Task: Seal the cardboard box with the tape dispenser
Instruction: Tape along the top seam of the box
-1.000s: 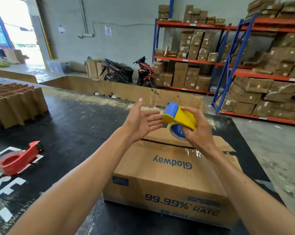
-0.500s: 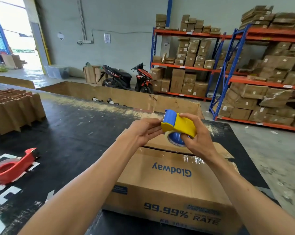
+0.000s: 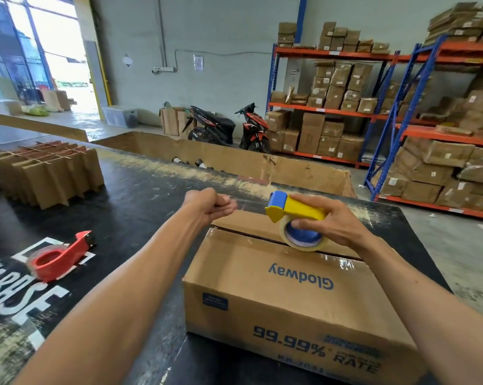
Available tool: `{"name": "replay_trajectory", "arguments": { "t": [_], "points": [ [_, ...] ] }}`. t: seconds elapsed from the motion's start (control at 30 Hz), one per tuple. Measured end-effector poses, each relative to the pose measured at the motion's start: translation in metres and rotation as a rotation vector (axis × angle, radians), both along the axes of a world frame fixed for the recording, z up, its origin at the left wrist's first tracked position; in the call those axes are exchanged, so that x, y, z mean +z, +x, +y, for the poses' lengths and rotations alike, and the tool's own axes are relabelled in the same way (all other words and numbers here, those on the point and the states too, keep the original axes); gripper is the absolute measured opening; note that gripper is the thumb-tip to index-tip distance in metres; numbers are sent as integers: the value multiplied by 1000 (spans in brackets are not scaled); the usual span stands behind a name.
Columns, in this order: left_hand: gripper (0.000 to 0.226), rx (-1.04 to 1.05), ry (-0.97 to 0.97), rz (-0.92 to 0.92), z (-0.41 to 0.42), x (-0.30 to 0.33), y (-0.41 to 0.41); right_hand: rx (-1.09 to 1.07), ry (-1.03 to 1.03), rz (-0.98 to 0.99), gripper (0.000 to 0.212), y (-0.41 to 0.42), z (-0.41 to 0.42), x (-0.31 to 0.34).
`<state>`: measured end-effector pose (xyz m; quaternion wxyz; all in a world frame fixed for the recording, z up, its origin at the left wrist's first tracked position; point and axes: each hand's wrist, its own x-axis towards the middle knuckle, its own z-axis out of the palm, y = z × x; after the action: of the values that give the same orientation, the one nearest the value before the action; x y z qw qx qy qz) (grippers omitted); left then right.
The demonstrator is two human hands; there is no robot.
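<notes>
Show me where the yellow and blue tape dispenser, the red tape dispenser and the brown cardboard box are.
yellow and blue tape dispenser (image 3: 298,211), head view, yellow handle.
red tape dispenser (image 3: 58,258), head view, red body.
brown cardboard box (image 3: 262,295), head view, top flap.

Open black tabletop (image 3: 140,207) left of the cardboard box (image 3: 276,287), broken only by a red tape dispenser (image 3: 58,252) near the left edge and a stack of cardboard dividers (image 3: 47,173) at the far left. Above the box's far half, both hands in the way: left hand (image 3: 209,208) closed in a fist, right hand (image 3: 336,226) gripping the yellow tape dispenser (image 3: 296,218). Near half of the box top bare between the forearms; a low cardboard wall (image 3: 262,165) along the table's far edge.
</notes>
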<state>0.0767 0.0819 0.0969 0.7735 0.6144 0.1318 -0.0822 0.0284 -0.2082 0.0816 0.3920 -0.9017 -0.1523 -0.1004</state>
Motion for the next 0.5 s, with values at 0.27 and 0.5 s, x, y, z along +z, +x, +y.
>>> {"name": "replay_trajectory", "arguments": {
  "t": [0.27, 0.5],
  "points": [
    [7, 90, 148, -53, 22, -38, -2, 75, -185, 99, 52, 22, 19, -11],
    [7, 209, 407, -83, 28, -72, 4, 114, -400, 134, 41, 36, 46, 1]
  ]
}}
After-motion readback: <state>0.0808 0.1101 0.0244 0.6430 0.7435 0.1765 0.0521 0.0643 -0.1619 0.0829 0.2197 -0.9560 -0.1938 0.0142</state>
